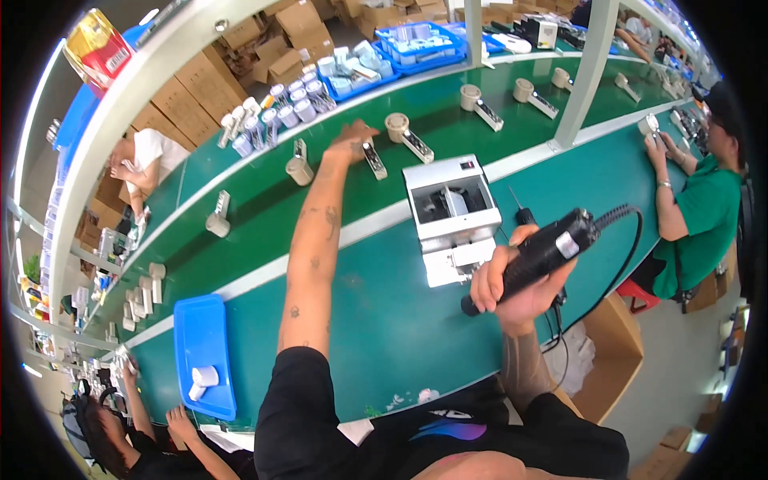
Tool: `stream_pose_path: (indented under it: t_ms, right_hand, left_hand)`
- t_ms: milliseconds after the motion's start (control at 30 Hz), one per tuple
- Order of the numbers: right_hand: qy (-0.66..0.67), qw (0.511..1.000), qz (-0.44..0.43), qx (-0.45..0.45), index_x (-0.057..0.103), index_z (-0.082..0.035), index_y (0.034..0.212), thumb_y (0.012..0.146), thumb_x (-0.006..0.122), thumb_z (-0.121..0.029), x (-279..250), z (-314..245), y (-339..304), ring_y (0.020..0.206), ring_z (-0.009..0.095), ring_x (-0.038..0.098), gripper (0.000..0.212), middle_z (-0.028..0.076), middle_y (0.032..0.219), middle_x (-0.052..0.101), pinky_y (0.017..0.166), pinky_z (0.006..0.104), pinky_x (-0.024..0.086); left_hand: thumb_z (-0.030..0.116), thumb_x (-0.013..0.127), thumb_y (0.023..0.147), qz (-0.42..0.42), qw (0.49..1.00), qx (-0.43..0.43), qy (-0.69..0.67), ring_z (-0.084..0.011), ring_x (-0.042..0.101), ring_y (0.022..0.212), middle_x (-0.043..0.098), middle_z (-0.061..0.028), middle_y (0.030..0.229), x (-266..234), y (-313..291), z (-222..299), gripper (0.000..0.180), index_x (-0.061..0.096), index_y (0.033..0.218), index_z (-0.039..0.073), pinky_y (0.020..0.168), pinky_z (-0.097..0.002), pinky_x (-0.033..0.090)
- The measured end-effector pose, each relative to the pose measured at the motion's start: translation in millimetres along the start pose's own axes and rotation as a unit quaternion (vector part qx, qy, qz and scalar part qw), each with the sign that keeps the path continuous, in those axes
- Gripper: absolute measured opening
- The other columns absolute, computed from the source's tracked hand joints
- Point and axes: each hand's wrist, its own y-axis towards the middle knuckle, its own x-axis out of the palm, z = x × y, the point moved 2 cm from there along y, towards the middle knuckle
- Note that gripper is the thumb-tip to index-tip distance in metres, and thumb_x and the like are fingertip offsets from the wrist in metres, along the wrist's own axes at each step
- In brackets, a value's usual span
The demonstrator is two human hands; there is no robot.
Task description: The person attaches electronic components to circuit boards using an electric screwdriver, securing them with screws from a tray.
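On the left stretch of the green belt [256,188], several pale handled parts [144,298] stand close together, and to their near right a blue tray [204,324] rests on my worktable [376,320] with a white cup-shaped part [206,376] lying toward its near end. Farther right along the belt come a first pale device [218,224] and a second pale device [299,170], well apart; at the belt's far edge, white and bluish cylinders [304,110] crowd together. I stretch my left arm to the far side, where my left hand [352,142] is at the far end of a slim open-faced handle [374,160]; my fingers hide that end, so I cannot tell whether they grip it. Just right of it lies a round-headed device [396,128], its handle pointing near and right. Nearer me, a silver metal box [460,230] with an open top sits on the table. Right of it, I have my right hand [528,302] wrapped around a black power tool [544,256], tilted above the table, a cable curling off its right end. Beyond that lies a thin-shafted tool [524,214]. At the near right stands an open carton [620,360]; farther right, a co-worker in green [708,196] holds a white device [650,124].
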Motion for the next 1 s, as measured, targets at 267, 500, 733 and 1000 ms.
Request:
stream_pose_path:
  t_ms: [267, 500, 733, 1000]
  right_hand:
    - [-0.150, 0.987, -0.025, -0.058, 0.041, -0.006, 0.118, 0.080, 0.033, -0.090, 13.6, -48.1, 16.0, 0.036, 0.020, 0.044, 0.093, 0.009, 0.056, 0.046, 0.034, 0.0333, 0.039]
    - [-0.384, 0.922, -0.043, -0.039, 0.040, 0.001, 0.127, 0.076, 0.039, -0.091, 39.1, -14.7, 63.4, 0.042, 0.015, 0.047, 0.105, 0.009, 0.060, 0.052, 0.041, 0.0286, 0.041]
    - [-0.426, 0.901, -0.066, -0.055, 0.043, 0.006, 0.118, 0.090, 0.038, -0.078, 26.2, 6.4, 60.1, 0.044, 0.012, 0.048, 0.089, 0.008, 0.059, 0.051, 0.041, 0.0259, 0.040]
    - [-0.394, 0.918, 0.003, 0.040, 0.039, -0.002, 0.125, 0.078, 0.037, -0.091, 14.7, 7.0, 26.7, 0.041, 0.017, 0.047, 0.101, 0.008, 0.057, 0.048, 0.039, 0.0303, 0.040]
  left_hand:
    - [0.010, 0.077, 0.071, -0.055, 0.996, 0.068, -0.033, -0.0342, 0.060, 0.108, 0.061, -0.0143, 0.106, -82.0, -138.6, 22.8, 0.052, 0.060, 0.120, 0.013, 0.095, -0.0424, 0.049]
    - [0.022, 0.081, 0.071, -0.155, 0.982, 0.021, -0.110, -0.0323, 0.060, 0.085, 0.057, -0.0113, 0.094, -119.7, -301.3, 121.8, 0.041, 0.063, 0.106, 0.015, 0.074, -0.0431, 0.048]
    - [0.034, 0.075, 0.081, -0.197, 0.969, 0.055, -0.136, -0.0373, 0.065, 0.077, 0.062, -0.0186, 0.089, -108.1, -324.8, 199.4, 0.037, 0.064, 0.100, 0.004, 0.069, -0.0450, 0.052]
    - [0.023, 0.076, 0.079, -0.160, 0.975, 0.087, -0.128, -0.0319, 0.065, 0.066, 0.059, -0.0168, 0.078, -98.8, -320.4, 201.8, 0.026, 0.060, 0.085, 0.003, 0.056, -0.0405, 0.051]
